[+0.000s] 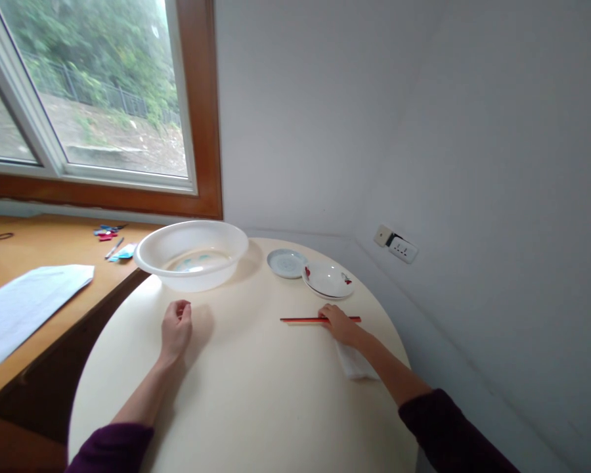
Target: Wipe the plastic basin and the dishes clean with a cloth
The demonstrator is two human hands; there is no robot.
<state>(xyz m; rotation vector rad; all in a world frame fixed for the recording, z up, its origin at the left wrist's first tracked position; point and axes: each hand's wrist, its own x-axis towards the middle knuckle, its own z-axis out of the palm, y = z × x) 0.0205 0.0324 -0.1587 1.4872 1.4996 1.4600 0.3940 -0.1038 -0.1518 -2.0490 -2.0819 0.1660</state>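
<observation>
Table: pale and rounded; from my remote seat I see it carrying everything near both hands.
Cloth: white, under the wrist of my right hand; I can't tell whether the palm touches it.
Left hand: fingers loosely curled, nothing visible in them, well apart from the right; I can't tell whether they close on the palm.
Right hand: fingers bent down, apparently pinching the chopsticks near their middle.
Chopsticks: reddish, lying crosswise through the right hand's grip and pointing toward the left hand's side. I judge this handling unfinished, with my fingers on them; whether they are being lifted or set down, I can't read.
Plates: flowered, apparently stacked, just beyond the right hand and apart from the chopsticks; by my reading, placed and left alone at this moment.
Saucer: bluish, touching or just beside the plates, beyond and left of the right hand; likewise unattended.
Basin: translucent, beyond the left hand, neither hand in it; something bluish shows inside, but I can't confirm water.
</observation>
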